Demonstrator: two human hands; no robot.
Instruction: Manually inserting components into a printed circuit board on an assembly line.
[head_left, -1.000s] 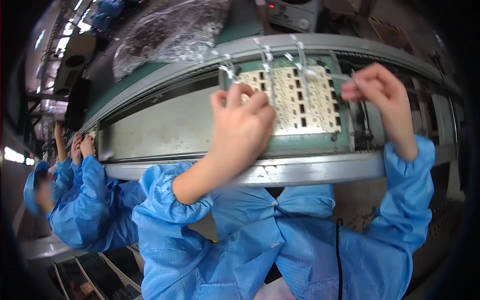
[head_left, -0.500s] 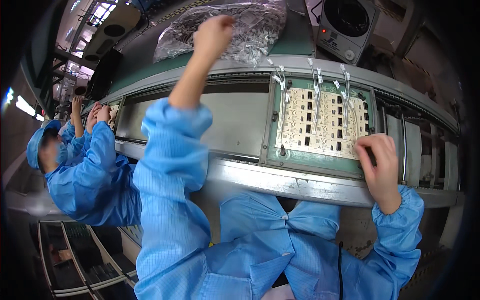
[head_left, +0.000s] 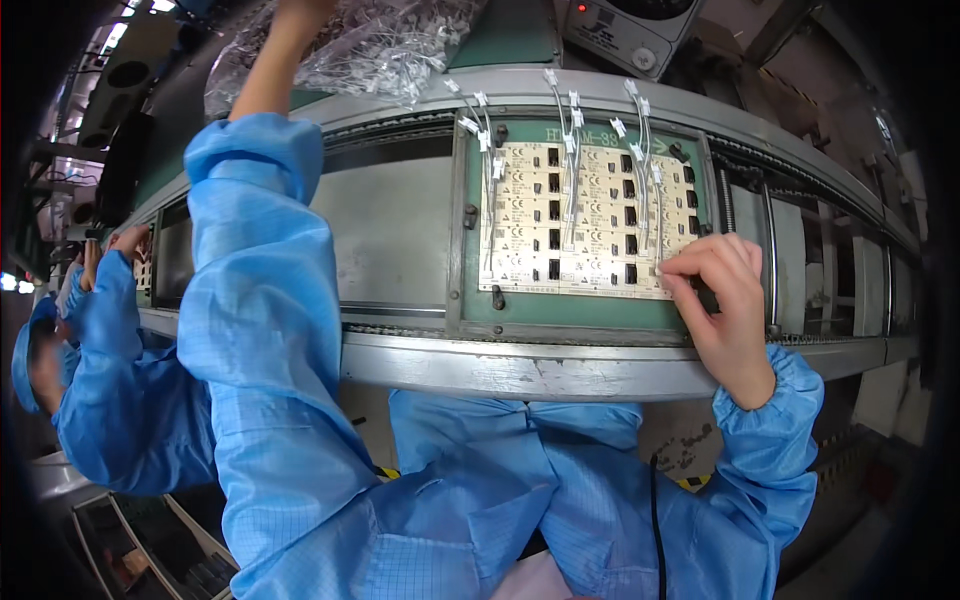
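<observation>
A pale circuit board panel point(head_left: 585, 215) with rows of small black parts sits in a green carrier point(head_left: 470, 160) on the conveyor. White wire leads point(head_left: 570, 120) hang over its top. My right hand point(head_left: 725, 305) has bent fingers, their tips on the panel's lower right edge. A small dark piece shows under them; whether it is pinched is unclear. My left arm, in a blue sleeve, stretches up to a clear plastic bag of small parts point(head_left: 385, 45). My left hand point(head_left: 300, 10) is cut off by the top edge.
The metal conveyor rail point(head_left: 500, 365) curves across in front of me. A grey machine with a knob point(head_left: 625, 35) stands behind the carrier. At the left a person in a blue gown and cap point(head_left: 95, 380) works at the same line. A tray point(head_left: 150, 560) lies at lower left.
My left hand left the panel and rose to the bag at the top. My right hand dropped from the carrier's upper right to the panel's lower right edge.
</observation>
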